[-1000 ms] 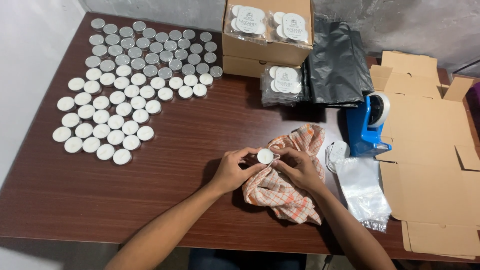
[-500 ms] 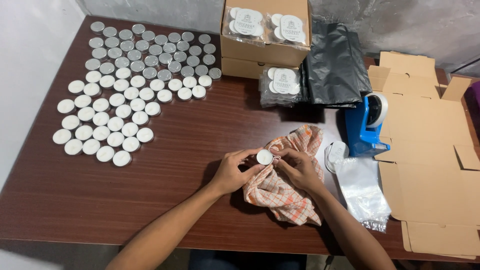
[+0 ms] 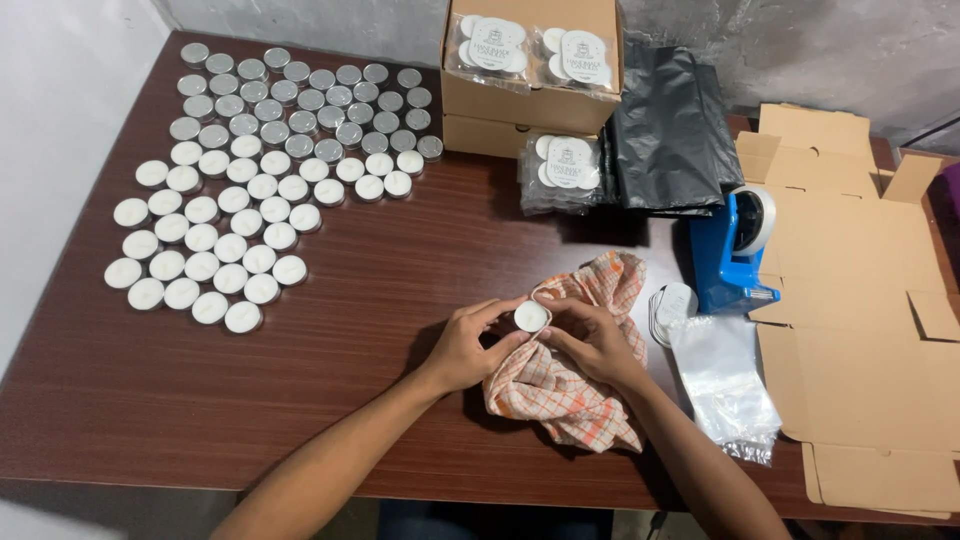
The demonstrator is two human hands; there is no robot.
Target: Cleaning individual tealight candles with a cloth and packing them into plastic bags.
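A small white tealight candle (image 3: 530, 317) is pinched between the fingertips of both my hands above the table's middle. My left hand (image 3: 470, 345) grips it from the left. My right hand (image 3: 592, 335) grips it from the right and rests on an orange-and-white checked cloth (image 3: 570, 385) spread under it. Several loose tealights (image 3: 250, 170) in metal cups stand in rows at the far left of the brown wooden table (image 3: 300, 400), well away from both hands.
An open cardboard box (image 3: 530, 95) with packed candle bags stands at the back; another bag (image 3: 560, 170) lies before it. Black plastic bags (image 3: 665, 130), a blue tape dispenser (image 3: 735, 245), round labels (image 3: 670, 305), clear bags (image 3: 725, 380) and flattened cardboard (image 3: 860, 300) fill the right side.
Both hands have stayed on the candle over the cloth; the fingers have only shifted slightly around it.
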